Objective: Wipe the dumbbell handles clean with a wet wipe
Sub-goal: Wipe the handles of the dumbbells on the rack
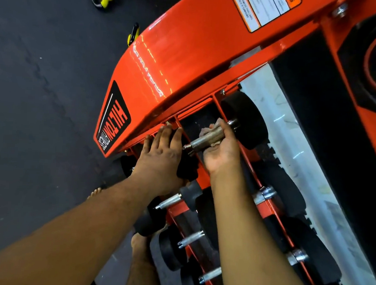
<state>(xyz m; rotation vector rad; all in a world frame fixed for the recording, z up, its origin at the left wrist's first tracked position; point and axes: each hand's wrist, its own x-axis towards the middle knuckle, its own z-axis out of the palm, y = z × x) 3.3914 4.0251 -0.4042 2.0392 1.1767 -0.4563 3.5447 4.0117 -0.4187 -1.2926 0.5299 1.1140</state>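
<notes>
The right hand point(220, 151) curls its fingers point(219, 126) round the handle point(207, 140) with a wipe point(205, 131) under them. The left hand point(162, 154) lies flat, fingers straight, on the near dumbbell head point(186, 166) in the rack point(188, 54).

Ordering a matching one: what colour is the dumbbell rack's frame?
The rack frame is glossy orange-red, with a black logo panel; the head view shows it.

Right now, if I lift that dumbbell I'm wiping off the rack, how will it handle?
Probably heavy for its size: the dumbbell has thick black end weights. Its knurled metal handle should resist slipping, though the wet wipe under your right hand may leave it damp. The ends look round, so it could roll once off the orange rack.
</notes>
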